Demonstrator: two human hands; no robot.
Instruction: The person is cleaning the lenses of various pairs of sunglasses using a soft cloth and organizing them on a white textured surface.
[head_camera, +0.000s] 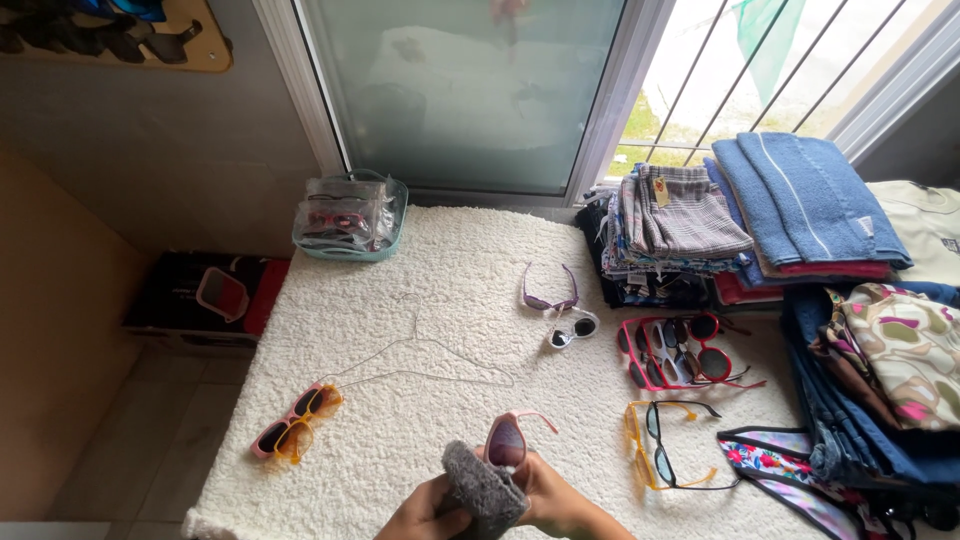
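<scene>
Pink sunglasses (510, 438) with dark rounded lenses sit in the right hand (560, 500), fingers closed on the frame, at the desk's near edge. To their left, the left hand (425, 512) grips a fuzzy grey cloth (483, 490) pressed against the lens. Farther left lie pink-and-orange sunglasses (295, 422); a thin wire hanger (430, 365) lies beyond on open nubbly white cover (400, 300). Right of the hands rest yellow and black glasses (665, 445).

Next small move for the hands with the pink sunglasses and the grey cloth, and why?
Probably rub the grey cloth across the lens of the pink sunglasses. The left hand bunches the cloth right against the frame that the right hand holds up, with the lens facing the camera.
</scene>
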